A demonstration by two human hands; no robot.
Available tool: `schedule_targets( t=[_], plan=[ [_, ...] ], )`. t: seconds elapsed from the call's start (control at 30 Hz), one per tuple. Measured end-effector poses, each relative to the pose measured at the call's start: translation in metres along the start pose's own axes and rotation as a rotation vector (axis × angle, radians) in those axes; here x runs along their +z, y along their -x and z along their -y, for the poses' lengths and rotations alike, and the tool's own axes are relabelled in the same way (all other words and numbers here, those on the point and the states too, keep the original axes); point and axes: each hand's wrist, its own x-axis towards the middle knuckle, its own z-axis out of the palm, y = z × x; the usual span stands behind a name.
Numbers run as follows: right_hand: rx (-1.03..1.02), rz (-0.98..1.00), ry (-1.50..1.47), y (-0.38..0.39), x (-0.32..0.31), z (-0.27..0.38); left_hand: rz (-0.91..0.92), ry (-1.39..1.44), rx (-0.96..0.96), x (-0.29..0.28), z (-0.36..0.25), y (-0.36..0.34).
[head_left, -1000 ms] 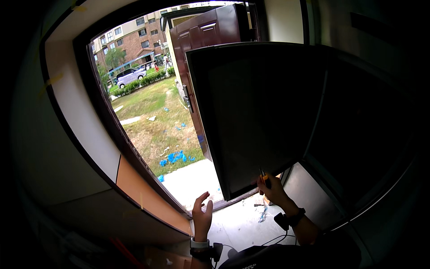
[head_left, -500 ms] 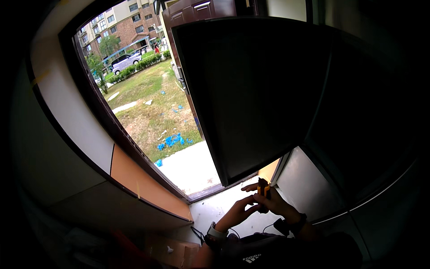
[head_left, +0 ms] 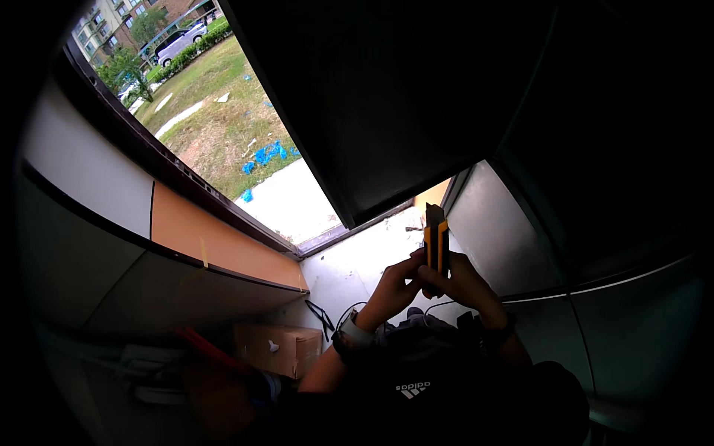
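Note:
A yellow-and-black utility knife points upward in front of my body. My right hand is closed around its lower part, with the thumb laid toward my left. My left hand meets it from the other side, fingers curled onto the handle's lower end. Both wrists wear bands with dark devices and cables. Above the hands hangs a large dark door panel, swung partly across the open doorway, and pale floor shows beneath the knife.
A peach-and-white wall borders the doorway on the left. A cardboard box, red items and a black wire-like item lie low at left. A metal panel stands right. Grass with blue scraps and a parked car are outside.
My left hand was apart with fingers raised; it has since joined my right on the knife, which is now held more upright. The view has tilted downward, so the doorway sits higher in frame.

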Motion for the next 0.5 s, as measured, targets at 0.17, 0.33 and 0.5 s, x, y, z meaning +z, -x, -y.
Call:
schedule_targets(
  t=[0.17, 0.33, 0.5],
  plan=[
    [0.07, -0.04, -0.033, 0.018, -0.009, -0.01, 0.076, -0.03, -0.069, 0.015, -0.002, -0.004],
    [-0.078, -0.23, 0.15, 0.03, -0.024, -0.025, 0.139, -0.207, -0.065, 0.018, 0.001, -0.011],
    [0.08, -0.408, 0.063, 0.038, -0.063, -0.053, 0.107, -0.314, -0.193, 0.005, 0.016, -0.008]
  ],
)
